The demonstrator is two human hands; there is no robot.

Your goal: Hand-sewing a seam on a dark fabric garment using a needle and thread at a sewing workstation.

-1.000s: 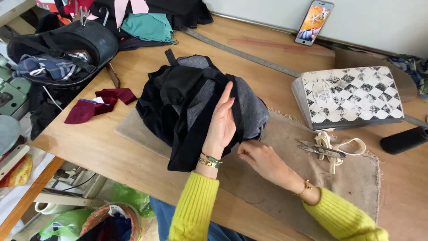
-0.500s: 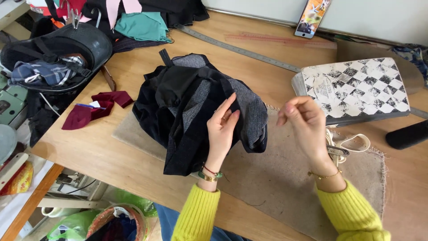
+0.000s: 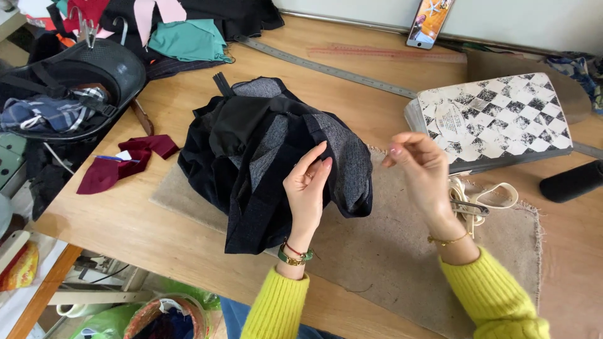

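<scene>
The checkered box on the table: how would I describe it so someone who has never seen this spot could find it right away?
Start at the wooden table and look to the right of the dark garment that the left hand holds. The checkered box lies beyond the raised right hand. Its black-and-white diamond top is the only patterned surface there.

Occluded and cropped regions

Dark garment [image 3: 264,150] partly covered by left hand [image 3: 309,188]; anything pinched in right hand [image 3: 419,169] too small to tell; yellow sleeves [image 3: 496,301], black roll [image 3: 571,181] cropped by edges.
</scene>
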